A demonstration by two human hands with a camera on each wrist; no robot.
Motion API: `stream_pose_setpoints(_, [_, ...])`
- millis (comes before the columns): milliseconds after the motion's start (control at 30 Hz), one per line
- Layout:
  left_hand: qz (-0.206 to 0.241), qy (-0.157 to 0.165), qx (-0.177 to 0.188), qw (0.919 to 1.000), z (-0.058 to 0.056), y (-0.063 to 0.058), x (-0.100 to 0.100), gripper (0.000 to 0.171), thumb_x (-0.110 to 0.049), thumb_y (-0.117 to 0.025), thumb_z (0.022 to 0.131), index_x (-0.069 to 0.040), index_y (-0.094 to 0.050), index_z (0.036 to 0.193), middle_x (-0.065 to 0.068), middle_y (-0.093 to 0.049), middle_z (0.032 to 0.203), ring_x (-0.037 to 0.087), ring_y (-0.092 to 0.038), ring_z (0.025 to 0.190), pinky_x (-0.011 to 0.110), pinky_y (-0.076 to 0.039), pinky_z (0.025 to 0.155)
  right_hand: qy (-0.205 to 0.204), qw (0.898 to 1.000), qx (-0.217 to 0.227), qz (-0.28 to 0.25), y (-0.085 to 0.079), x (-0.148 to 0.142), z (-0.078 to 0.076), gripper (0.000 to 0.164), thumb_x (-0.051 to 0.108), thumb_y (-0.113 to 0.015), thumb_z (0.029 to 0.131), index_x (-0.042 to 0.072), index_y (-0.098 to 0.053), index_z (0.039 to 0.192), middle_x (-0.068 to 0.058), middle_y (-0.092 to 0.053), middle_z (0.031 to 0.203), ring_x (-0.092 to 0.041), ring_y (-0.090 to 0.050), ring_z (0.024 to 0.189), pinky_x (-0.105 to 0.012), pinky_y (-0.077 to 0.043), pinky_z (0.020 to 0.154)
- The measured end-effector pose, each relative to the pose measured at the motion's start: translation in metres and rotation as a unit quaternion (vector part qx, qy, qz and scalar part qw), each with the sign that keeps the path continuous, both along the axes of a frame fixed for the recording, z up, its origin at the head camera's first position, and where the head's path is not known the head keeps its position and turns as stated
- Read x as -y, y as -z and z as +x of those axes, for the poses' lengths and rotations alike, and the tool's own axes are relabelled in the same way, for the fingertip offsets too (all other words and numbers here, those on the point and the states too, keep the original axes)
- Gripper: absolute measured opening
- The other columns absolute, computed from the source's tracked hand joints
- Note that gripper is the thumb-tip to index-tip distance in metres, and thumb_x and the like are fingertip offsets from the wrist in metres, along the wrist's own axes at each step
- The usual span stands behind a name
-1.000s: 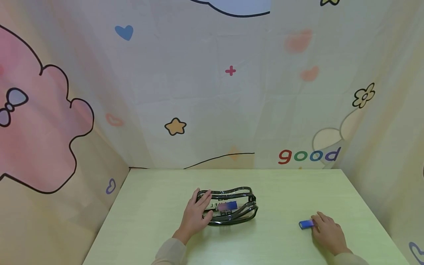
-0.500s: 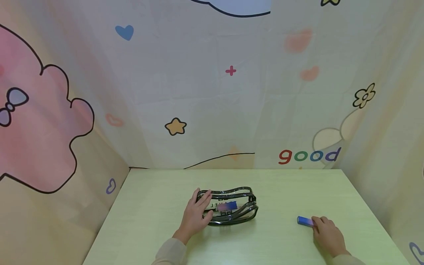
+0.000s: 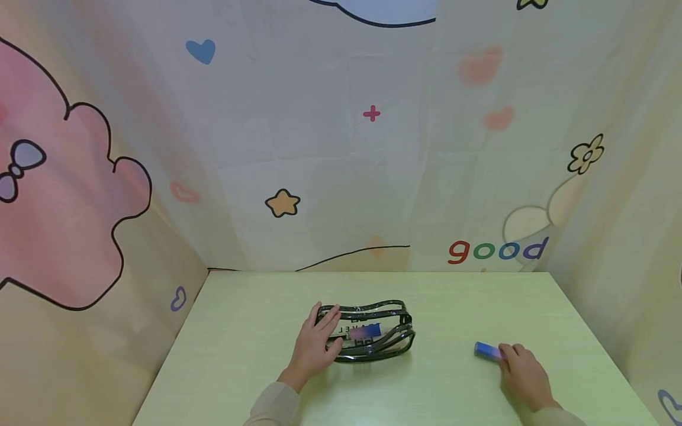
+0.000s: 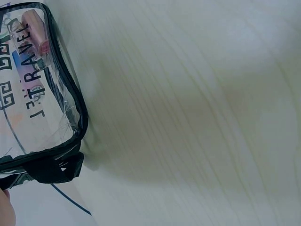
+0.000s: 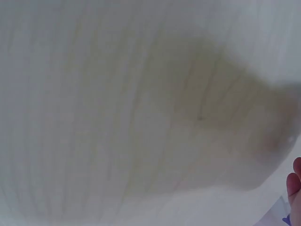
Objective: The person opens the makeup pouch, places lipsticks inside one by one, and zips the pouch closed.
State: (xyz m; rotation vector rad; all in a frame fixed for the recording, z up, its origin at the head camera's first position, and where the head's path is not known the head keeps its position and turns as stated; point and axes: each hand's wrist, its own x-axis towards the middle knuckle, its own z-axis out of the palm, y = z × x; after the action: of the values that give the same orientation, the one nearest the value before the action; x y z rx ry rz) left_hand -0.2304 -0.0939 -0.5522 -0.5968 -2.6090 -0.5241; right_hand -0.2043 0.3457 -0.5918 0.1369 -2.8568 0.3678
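Observation:
A clear pouch with black trim (image 3: 401,313) stands on the table, with TRAVEL lettering showing in the left wrist view. Through its clear wall I see a blue-and-pink item (image 3: 367,331) and, in the left wrist view, a pinkish cylinder (image 4: 35,29). My left hand (image 3: 311,349) rests on the pouch's left end, fingers extended over the top and thumb along the near side. Off to the right, my right hand (image 3: 524,376) pinches one end of a slim blue-to-purple stick-shaped item (image 3: 486,351); its blue end points left. The right wrist view shows only fingertips (image 5: 294,183).
Both things are on a pale wood-grain table (image 3: 437,390). A printed curtain (image 3: 341,148) closes off the back and both sides. Bare tabletop lies between the pouch and my right hand.
My right hand has shifted slightly left with the slim item, whose blue end has swung up and away from me. The left hand and the pouch stay in place.

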Motion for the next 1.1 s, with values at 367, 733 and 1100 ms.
stream_pose_setpoints(367, [0.003, 0.005, -0.001, 1.0, -0.001, 0.001, 0.0, 0.051, -0.029, -0.056, 0.081, -0.013, -0.047, 0.129, -0.008, -0.038, 0.139, 0.03, -0.025, 0.132, 0.046, -0.033, 0.099, -0.032, 0.995, -0.098, -0.009, -0.009, 0.02, -0.012, 0.025, 0.004, -0.065, 0.072, -0.001, -0.059, 0.096, -0.011, -0.054, 0.08, -0.024, -0.052, 0.069, -0.041, -0.043, 0.06])
stream_pose_setpoints(733, [0.004, 0.006, 0.002, 1.0, 0.0, 0.001, 0.0, 0.052, -0.029, -0.055, 0.081, -0.012, -0.047, 0.129, -0.008, -0.038, 0.139, 0.03, -0.025, 0.132, 0.046, -0.032, 0.099, -0.072, 0.983, -0.164, -0.029, -0.028, 0.045, -0.024, 0.026, 0.003, -0.068, 0.068, 0.0, -0.059, 0.093, -0.01, -0.056, 0.079, -0.023, -0.052, 0.07, -0.039, -0.044, 0.06])
stream_pose_setpoints(1100, [0.001, 0.005, 0.011, 0.9999, 0.0, -0.001, 0.0, 0.052, -0.03, -0.054, 0.082, -0.014, -0.046, 0.13, -0.008, -0.037, 0.139, 0.031, -0.025, 0.132, 0.047, -0.032, 0.099, -0.119, 0.969, -0.211, -0.051, -0.051, 0.075, -0.032, 0.031, -0.001, -0.071, 0.064, 0.001, -0.059, 0.093, -0.011, -0.057, 0.083, -0.024, -0.053, 0.075, -0.04, -0.045, 0.062])
